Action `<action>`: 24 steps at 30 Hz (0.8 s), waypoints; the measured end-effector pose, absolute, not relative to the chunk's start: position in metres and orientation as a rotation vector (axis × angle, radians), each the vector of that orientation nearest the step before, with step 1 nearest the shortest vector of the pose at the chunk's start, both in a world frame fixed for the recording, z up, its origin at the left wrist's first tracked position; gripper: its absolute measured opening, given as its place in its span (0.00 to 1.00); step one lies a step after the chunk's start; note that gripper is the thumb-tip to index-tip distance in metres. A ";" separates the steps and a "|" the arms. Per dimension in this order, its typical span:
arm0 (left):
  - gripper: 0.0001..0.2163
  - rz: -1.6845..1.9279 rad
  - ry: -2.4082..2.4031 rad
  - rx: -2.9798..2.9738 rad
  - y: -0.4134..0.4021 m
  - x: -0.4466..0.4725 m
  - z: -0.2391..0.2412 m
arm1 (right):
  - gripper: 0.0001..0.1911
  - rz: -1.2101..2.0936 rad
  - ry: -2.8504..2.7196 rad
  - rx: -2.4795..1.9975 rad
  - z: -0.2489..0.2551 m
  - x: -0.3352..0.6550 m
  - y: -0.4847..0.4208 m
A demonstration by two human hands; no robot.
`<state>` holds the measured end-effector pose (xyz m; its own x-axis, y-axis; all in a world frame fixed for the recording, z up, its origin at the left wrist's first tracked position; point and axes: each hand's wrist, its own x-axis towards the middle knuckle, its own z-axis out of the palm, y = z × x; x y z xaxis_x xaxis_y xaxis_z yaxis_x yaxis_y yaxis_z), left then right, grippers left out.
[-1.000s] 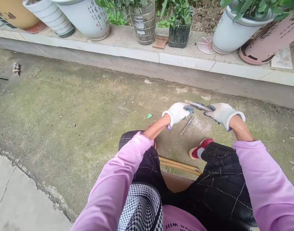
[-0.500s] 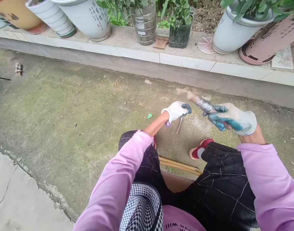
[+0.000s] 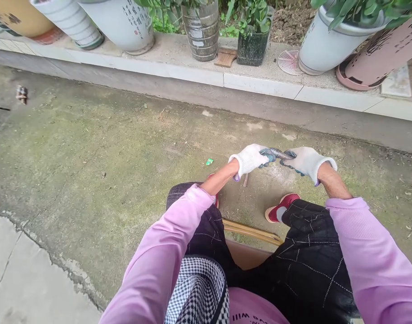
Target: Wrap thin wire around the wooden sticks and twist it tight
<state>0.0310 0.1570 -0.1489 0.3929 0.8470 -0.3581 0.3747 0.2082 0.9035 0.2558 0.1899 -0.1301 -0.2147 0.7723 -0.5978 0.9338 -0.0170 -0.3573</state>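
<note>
Wire-wrapped rod (image 3: 279, 153): short, grey, wound with shiny metal coils. Pose roughly horizontal, held clear of the ground. Both ends are covered by gloved fingers; only the middle section is visible.

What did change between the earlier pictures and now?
The right hand turned palm down and came back toward the left hand; both now pinch the wire-wrapped stick level between them. The legs and flower pots stayed as they were.

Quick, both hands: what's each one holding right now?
Left hand: closed on one end of the wire-wrapped rod.
Right hand: closed on its other end.
</note>
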 end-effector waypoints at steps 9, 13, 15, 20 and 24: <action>0.08 0.605 1.065 1.154 0.161 0.025 -0.153 | 0.18 -2.198 1.681 2.247 -0.079 0.264 0.172; 0.09 0.503 1.233 1.392 0.171 0.013 -0.155 | 0.20 -2.439 1.672 2.030 -0.071 0.278 0.166; 0.10 0.443 1.321 1.506 0.177 0.010 -0.157 | 0.21 -2.443 1.691 1.896 -0.072 0.284 0.166; 0.13 0.454 1.370 1.626 0.185 0.012 -0.159 | 0.23 -2.040 1.743 1.477 -0.091 0.277 0.166; 0.14 0.463 1.400 1.736 0.183 0.013 -0.153 | 0.18 -1.769 1.881 1.386 -0.115 0.260 0.160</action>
